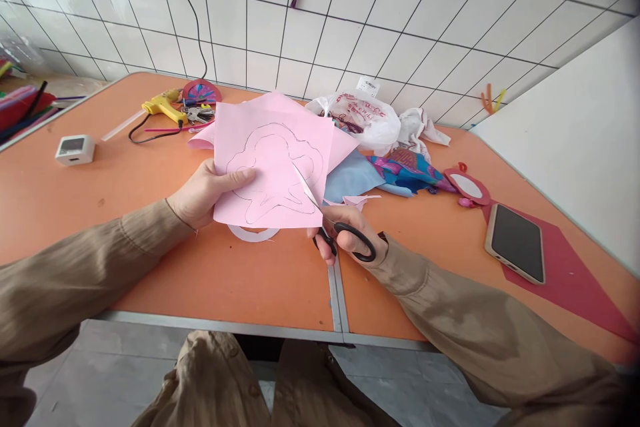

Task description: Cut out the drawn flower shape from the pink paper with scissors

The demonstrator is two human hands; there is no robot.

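My left hand (213,190) grips a pink sheet of paper (273,180) by its left edge, thumb on the front face. A rounded outline is drawn on the sheet in dark line. My right hand (353,233) holds scissors (356,240) with black handles, fingers through the loops. One silver blade lies across the front of the sheet near its right side, over the drawn line; the other blade seems hidden behind the paper. More pink paper (345,145) and a pale ring-shaped paper strip (250,234) show behind and below the sheet.
A yellow glue gun (165,107) with a cord lies at the back left, near a small white box (75,149). Behind the sheet are a plastic bag (370,120), blue paper (357,177) and patterned fabric (410,170). A phone (517,243) rests on red paper (560,267) at right.
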